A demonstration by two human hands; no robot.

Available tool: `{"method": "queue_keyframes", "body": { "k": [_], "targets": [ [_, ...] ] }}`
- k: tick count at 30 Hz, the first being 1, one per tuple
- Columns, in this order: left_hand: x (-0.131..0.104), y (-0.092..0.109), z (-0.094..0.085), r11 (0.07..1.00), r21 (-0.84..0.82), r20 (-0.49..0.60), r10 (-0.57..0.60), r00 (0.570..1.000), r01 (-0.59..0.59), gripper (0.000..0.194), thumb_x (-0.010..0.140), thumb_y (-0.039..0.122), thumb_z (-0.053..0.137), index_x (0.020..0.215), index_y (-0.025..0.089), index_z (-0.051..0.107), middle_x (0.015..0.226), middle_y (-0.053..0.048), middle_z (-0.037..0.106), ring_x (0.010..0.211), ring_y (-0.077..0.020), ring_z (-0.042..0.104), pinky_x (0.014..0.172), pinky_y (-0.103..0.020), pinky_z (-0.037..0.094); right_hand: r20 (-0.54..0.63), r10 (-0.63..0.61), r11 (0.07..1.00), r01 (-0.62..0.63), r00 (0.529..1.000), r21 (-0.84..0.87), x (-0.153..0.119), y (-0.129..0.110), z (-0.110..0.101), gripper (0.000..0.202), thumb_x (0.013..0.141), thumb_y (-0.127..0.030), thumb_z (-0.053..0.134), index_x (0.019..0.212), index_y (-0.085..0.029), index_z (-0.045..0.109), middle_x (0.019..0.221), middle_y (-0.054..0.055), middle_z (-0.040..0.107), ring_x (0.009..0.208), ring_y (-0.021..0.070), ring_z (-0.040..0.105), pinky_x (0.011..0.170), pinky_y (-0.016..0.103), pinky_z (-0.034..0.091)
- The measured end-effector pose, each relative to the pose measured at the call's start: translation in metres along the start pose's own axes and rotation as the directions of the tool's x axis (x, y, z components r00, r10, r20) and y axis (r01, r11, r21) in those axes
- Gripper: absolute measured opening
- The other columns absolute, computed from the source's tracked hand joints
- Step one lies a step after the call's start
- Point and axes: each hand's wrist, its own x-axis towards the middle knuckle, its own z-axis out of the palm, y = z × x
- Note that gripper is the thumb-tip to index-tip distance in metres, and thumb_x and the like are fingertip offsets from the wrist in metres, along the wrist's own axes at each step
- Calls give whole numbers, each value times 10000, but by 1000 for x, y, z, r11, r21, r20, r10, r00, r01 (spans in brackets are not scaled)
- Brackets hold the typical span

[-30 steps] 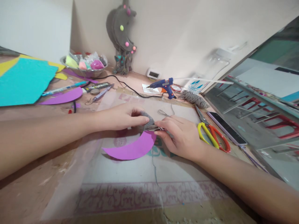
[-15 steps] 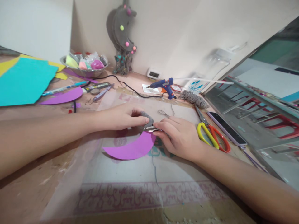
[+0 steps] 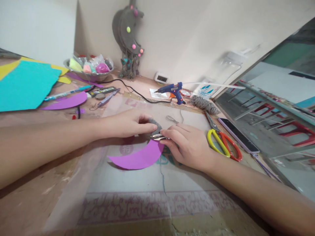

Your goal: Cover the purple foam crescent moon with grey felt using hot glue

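A purple paper crescent (image 3: 140,158) lies over the plastic sheet, its upper end covered in a grey wrapping (image 3: 157,123) that looks like yarn. My left hand (image 3: 131,124) is closed, thumb and fingers pinching that grey end. From the right, my right hand (image 3: 188,141) pinches a small silver metal tool (image 3: 157,136) that looks like nail clippers. Its tip sits at the border between grey wrapping and bare purple paper. Whether the jaws touch the crescent I cannot tell. A thin grey strand (image 3: 172,119) loops on the sheet just beyond my right hand.
Yellow-and-orange-handled scissors (image 3: 218,144) and a phone (image 3: 238,135) lie right of my right hand. Behind are a blue glue gun (image 3: 172,89), a grey yarn bundle (image 3: 204,104) and a metal bowl (image 3: 94,76) of colourful packets. Turquoise sheet (image 3: 27,87) is at left.
The silver tool and my right fingers have shifted very slightly left. The crescent's lower part has dipped a little. My left hand keeps its hold.
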Motion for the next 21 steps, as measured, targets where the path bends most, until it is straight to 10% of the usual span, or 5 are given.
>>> {"method": "queue_keyframes", "body": {
  "k": [21],
  "targets": [
    [0,2,0,1000,16,1,27,1000,-27,282,826,360,450,636,160,506,568,39,482,512,-75,448,480,-202,307,8,-2,999,2,1000,-55,2,-3,-3,205,914,-288,471,884,-141,611,701,26,618,633,139,498,582,260,356]
  ]
}}
